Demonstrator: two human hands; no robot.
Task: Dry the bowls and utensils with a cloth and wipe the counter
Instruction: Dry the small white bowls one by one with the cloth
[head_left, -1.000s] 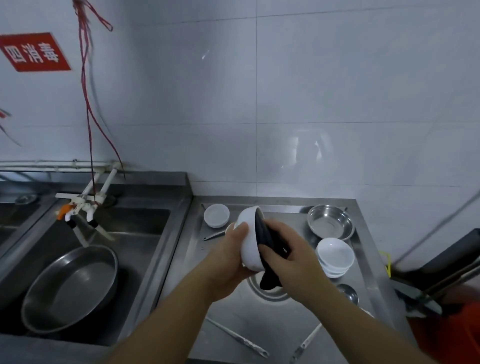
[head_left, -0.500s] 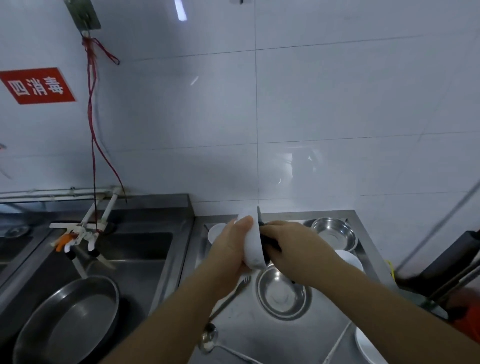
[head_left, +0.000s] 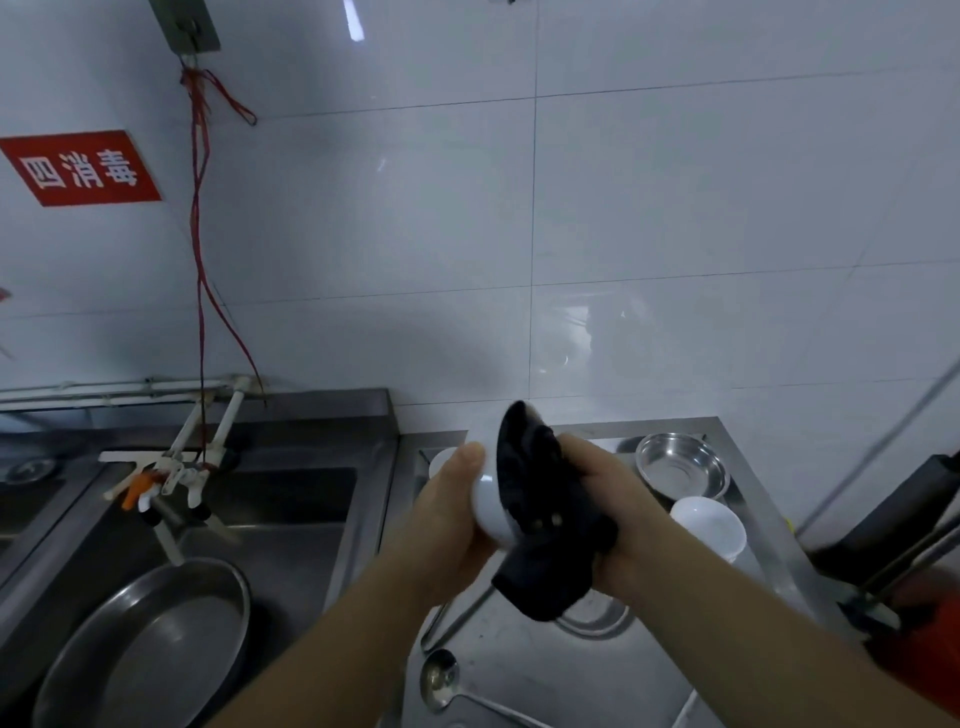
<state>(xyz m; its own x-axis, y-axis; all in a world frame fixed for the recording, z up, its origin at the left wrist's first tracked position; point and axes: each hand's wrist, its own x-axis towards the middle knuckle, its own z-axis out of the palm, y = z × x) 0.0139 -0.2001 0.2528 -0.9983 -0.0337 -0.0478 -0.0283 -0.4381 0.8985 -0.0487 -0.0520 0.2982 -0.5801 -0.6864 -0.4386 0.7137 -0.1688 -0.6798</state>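
My left hand (head_left: 447, 512) grips a white bowl (head_left: 485, 499) tipped on its side above the steel counter (head_left: 524, 670), thumb over its rim. My right hand (head_left: 618, 514) holds a black cloth (head_left: 540, 525) and presses it into the bowl's inside; the cloth's loose end hangs below. On the counter lie a steel bowl (head_left: 680, 465) at the back right, stacked white bowls (head_left: 709, 525) beside it, a small white dish (head_left: 441, 460) behind my left hand, another steel bowl (head_left: 597, 613) partly hidden under the cloth, and a steel spoon (head_left: 441, 678) near the front.
A steel sink (head_left: 291, 514) lies to the left with a large steel pan (head_left: 150, 644) in it and a tap (head_left: 171, 478) over it. A tiled wall backs the counter. Dark equipment (head_left: 898, 525) stands past the counter's right edge.
The cloth now shows bunched up out of the bowl and hanging below it. The view has tilted slightly upward; both hands stay together on the bowl.
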